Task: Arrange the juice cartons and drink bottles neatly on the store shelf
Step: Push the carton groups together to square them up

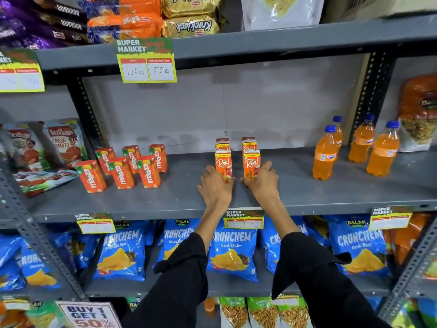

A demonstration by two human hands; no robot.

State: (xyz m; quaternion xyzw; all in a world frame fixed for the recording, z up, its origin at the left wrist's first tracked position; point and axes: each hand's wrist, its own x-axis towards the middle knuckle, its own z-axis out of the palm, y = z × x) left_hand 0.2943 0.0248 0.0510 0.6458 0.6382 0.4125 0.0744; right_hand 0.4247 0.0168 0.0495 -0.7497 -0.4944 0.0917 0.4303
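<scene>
On the grey middle shelf stand two short rows of orange Real juice cartons. My left hand grips the base of the front left Real carton. My right hand grips the base of the front right Real carton. A second carton stands behind each, partly hidden. Several orange Maaza cartons stand in two rows to the left, slightly tilted. Several orange drink bottles with blue caps stand on the right of the same shelf.
Ketchup pouches lean at the shelf's left end, and a snack bag stands at the right. Biscuit packs fill the shelf above. Blue chip bags hang below. Price tags stick out from the shelf edges.
</scene>
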